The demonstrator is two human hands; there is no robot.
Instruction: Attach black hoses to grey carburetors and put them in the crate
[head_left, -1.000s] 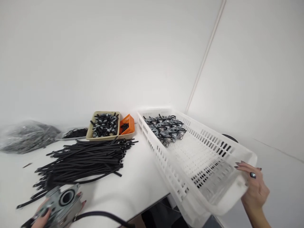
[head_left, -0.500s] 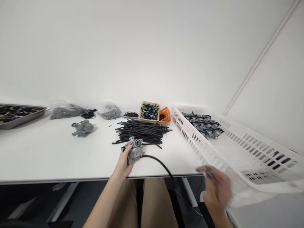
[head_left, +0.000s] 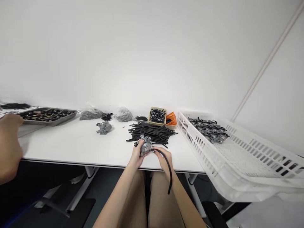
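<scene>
A grey metal carburetor (head_left: 145, 148) is in my left hand (head_left: 136, 155), above the front part of the table. A black rubber hose (head_left: 169, 171) runs from the carburetor's right side, arches over my right hand and hangs down past the table edge. My right hand (head_left: 164, 159) is closed at the hose's upper end, its fingertips against the carburetor's side. Just behind the carburetor lies a pile of black hoses (head_left: 154, 133). Another carburetor (head_left: 104, 127) rests on the table to the left, apart from my hands.
On the right stands a white perforated crate (head_left: 197, 142) with several carburetors (head_left: 210, 129) inside. At the back are a yellow basket (head_left: 149, 119) of small parts, an orange basket (head_left: 174, 117) and plastic bags (head_left: 123, 114). A metal tray (head_left: 54, 123) and another person's arm (head_left: 9, 142) are on the left.
My right hand has come from beside the crate to the hose at the carburetor. The hose's far end now hangs free. The view has shifted left, and another person's arm shows there.
</scene>
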